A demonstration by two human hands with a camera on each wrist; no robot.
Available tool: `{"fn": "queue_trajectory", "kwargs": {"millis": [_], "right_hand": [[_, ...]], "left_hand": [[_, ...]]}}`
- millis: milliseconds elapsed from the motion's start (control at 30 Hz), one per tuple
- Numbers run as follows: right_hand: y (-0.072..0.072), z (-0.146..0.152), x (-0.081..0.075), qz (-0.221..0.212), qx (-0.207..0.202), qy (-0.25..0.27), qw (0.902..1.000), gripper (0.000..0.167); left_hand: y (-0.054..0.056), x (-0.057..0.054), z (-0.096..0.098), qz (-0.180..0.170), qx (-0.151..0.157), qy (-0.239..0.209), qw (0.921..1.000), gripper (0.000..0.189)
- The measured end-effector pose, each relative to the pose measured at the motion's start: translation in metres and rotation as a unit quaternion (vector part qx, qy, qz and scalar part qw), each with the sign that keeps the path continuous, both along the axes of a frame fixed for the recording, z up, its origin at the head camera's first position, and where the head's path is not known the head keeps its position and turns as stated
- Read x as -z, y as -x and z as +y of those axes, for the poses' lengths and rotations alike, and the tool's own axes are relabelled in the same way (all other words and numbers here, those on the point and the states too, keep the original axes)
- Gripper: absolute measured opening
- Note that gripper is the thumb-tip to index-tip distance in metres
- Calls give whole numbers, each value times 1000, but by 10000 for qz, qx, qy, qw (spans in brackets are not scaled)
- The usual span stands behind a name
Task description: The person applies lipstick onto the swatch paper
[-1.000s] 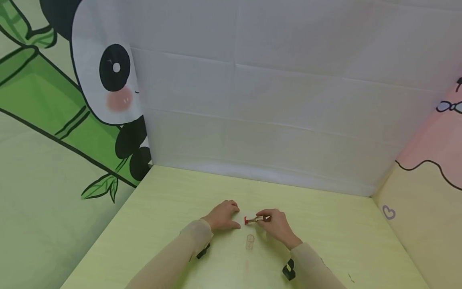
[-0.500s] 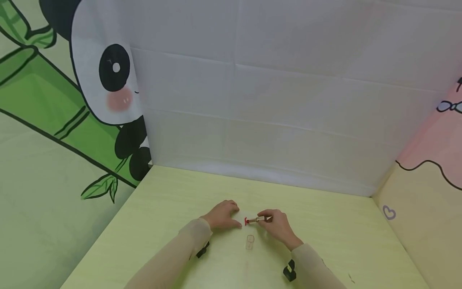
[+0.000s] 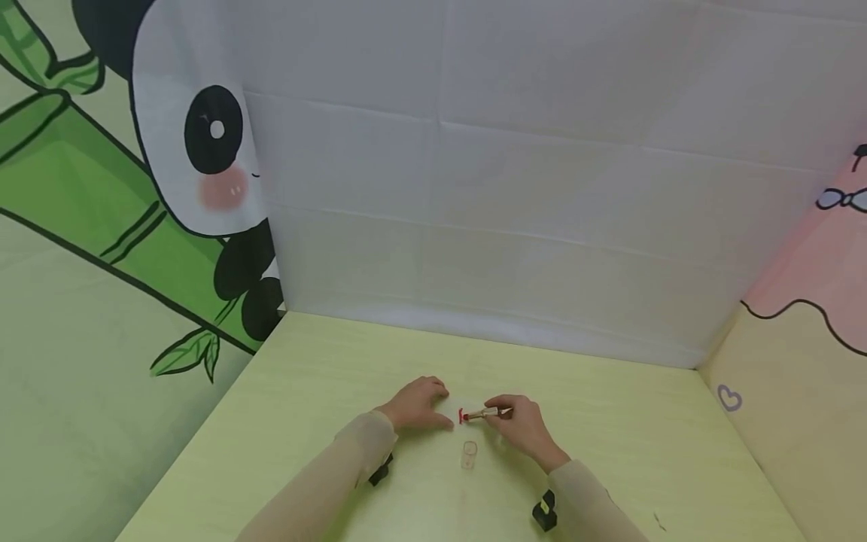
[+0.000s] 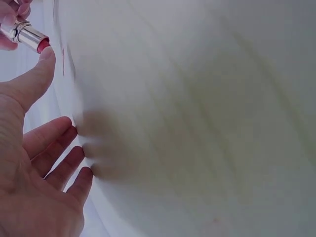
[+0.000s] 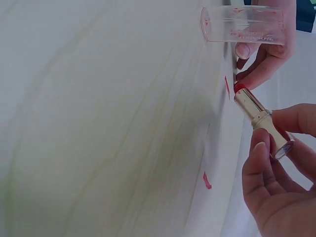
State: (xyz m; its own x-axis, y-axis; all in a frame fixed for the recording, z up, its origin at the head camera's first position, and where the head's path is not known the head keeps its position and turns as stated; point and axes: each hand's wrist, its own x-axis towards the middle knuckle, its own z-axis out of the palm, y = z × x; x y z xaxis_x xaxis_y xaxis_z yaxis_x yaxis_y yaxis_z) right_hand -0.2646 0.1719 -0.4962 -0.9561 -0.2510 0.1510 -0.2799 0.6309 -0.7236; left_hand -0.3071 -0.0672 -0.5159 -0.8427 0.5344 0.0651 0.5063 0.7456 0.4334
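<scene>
My right hand (image 3: 520, 423) pinches a gold-cased lipstick (image 5: 259, 117) between thumb and fingers, its red tip pointing left and down at the surface. Right by the tip is a small red mark (image 3: 460, 415). Spread on the other side of the mark, my left hand (image 3: 418, 405) rests its fingertips on the table (image 4: 197, 123) and holds nothing. Its thumb is near the lipstick in the left wrist view. Toward me stands a clear cap (image 3: 469, 455) with reddish lettering, also seen in the right wrist view. A pale patch, perhaps paper, lies around the mark.
Behind the table hangs a white cloth wall (image 3: 474, 188). A panda and bamboo print (image 3: 203, 150) covers the left side, a pink and yellow panel (image 3: 813, 324) the right. A small dark scrap or mark (image 3: 659, 521) is at the front right.
The lipstick and right hand have shifted very slightly right and toward me along the red mark. The left hand and the clear cap stay nearly where they were.
</scene>
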Motion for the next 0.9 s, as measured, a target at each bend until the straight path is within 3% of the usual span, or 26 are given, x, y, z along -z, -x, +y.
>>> {"fn": "queue_trajectory", "kwargs": {"millis": [900], "right_hand": [[2,20,-2,-75,102,237,9996,21]], "left_hand": [[7,9,2,174,-151,-770,9968,52]]}}
